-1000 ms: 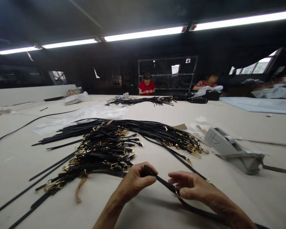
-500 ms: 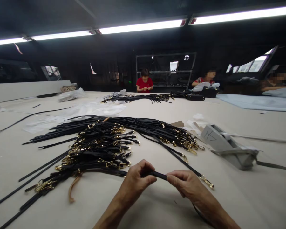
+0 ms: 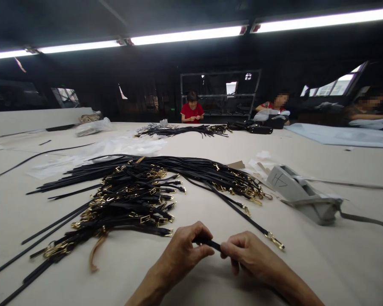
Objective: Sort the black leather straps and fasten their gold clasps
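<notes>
Between my two hands a short stretch of black strap (image 3: 214, 245) shows, held above the near part of the table. My left hand (image 3: 187, 248) is closed on it, thumb and fingers pinching. From the other side my right hand (image 3: 247, 251) grips the same strap between thumb and forefinger. The rest of it is mostly hidden behind my hands. Left of them lies a pile of black straps (image 3: 130, 199) with gold buckles and clasps. One long strap ending in a gold snap hook (image 3: 275, 241) reaches close to my right hand.
A grey tape dispenser (image 3: 303, 193) stands at the right. Behind the pile lies crumpled white wrapping (image 3: 115, 146). Across the table (image 3: 347, 170) a person in red (image 3: 192, 112) works near more straps (image 3: 185, 130); two other people sit further right.
Both hands have moved slightly down, and the visible strap between them is shorter and tilts more. The view has shifted a little. Both hands still grip the strap.
</notes>
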Available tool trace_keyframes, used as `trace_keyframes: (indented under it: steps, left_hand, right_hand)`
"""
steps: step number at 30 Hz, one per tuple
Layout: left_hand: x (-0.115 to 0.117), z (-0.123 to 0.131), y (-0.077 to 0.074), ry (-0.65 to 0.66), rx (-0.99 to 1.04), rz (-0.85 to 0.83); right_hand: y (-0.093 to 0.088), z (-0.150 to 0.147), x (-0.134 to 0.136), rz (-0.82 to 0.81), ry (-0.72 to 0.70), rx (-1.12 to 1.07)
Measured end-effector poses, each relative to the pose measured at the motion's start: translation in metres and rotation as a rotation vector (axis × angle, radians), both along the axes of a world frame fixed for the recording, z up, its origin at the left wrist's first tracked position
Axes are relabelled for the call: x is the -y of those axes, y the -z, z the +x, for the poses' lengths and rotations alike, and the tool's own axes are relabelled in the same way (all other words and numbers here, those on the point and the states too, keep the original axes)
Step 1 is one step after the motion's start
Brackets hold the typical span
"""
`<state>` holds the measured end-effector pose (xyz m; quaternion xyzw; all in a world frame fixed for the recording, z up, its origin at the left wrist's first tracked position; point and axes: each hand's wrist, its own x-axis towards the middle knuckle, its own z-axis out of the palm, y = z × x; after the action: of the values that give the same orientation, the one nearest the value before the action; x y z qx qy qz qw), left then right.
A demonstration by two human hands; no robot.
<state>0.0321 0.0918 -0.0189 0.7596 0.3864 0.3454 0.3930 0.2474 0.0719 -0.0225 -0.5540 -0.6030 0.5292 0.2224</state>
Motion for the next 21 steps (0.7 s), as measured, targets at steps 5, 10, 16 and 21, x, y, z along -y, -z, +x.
trace_keyframes:
  steps: [5, 10, 16, 21]
  left_hand:
    - [0.003, 0.001, 0.002, 0.034, -0.046, 0.023]
    - [0.003, 0.005, 0.007, 0.043, -0.098, 0.009]
    - [0.005, 0.009, 0.014, 0.073, 0.002, -0.045]
    - [0.005, 0.008, 0.004, 0.022, 0.023, -0.15]
  right_hand:
    - [-0.001, -0.001, 0.001, 0.011, 0.037, 0.003]
    - [-0.008, -0.005, 0.002, 0.076, 0.088, 0.079]
    - [-0.001, -0.021, 0.005, 0.08, 0.047, -0.129]
    - [-0.002, -0.011, 0.004, 0.01, -0.055, -0.152]
